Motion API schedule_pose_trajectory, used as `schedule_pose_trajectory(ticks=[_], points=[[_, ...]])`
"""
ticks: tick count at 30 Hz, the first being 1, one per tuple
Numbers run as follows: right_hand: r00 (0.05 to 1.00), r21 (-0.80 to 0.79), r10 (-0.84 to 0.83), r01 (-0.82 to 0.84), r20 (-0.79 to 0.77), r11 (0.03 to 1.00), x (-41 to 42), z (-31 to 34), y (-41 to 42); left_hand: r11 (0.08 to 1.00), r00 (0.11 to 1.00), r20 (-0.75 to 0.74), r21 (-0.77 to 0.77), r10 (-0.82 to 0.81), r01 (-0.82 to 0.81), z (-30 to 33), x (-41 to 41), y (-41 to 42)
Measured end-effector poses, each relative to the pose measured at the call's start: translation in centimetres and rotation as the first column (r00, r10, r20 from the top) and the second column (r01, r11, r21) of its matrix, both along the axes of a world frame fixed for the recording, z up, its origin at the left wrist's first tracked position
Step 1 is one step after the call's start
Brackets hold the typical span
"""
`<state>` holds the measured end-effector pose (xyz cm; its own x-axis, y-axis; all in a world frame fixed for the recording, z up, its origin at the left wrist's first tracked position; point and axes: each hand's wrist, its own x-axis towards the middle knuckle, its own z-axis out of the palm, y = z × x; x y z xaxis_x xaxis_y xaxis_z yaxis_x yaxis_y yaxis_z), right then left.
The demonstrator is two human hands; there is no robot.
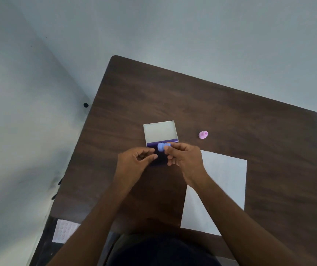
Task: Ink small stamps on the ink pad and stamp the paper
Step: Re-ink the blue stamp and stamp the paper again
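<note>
Just above the ink pad, blue stamp pinched by right hand, left hand curled empty.

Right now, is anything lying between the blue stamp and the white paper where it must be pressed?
Nothing visible blocks it. The right hand holds the blue stamp above the ink pad; the paper lies bare to its right. The pink stamp stands aside, beyond the paper.

The light is soft, dim and even, with a cool grey-green cast. The dark brown wooden table shows no glare, and the white sheet of paper looks dull grey. Only faint shadows lie under the forearms. Everything is slightly soft — blurrier toward the lower frame, where wide-angle distortion bends the table's edges.
</note>
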<state>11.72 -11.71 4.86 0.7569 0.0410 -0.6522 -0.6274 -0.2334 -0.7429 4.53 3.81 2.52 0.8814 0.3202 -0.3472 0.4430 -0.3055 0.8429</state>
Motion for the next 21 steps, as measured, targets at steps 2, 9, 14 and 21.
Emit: schedule_pose_trajectory(ticks=[2, 9, 14, 21], points=[[0.999, -0.092, 0.015, -0.010, 0.046, 0.996, 0.6, 0.0, -0.9, 0.999, 0.998, -0.026, 0.009, -0.052, 0.052, 0.1, 0.8, -0.9], [0.958, -0.436, 0.130, -0.007, 0.254, 0.900, 2.8, -1.0, -4.3, 0.971, 0.983, -0.022, 0.154, -0.181, 0.183, 0.0, 4.3, -4.1], [0.936, -0.555, 0.158, 0.046, 0.313, 0.830, 4.5, -2.6, -5.9, 0.945, 0.951, -0.113, 0.128, -0.287, 0.300, -0.8, 6.7, -7.5], [0.947, -0.635, 0.250, -0.067, 0.203, 0.769, 6.2, -5.1, -5.8, 0.938, 0.947, -0.138, 0.155, -0.290, 0.310, -2.3, 8.0, -9.3]])
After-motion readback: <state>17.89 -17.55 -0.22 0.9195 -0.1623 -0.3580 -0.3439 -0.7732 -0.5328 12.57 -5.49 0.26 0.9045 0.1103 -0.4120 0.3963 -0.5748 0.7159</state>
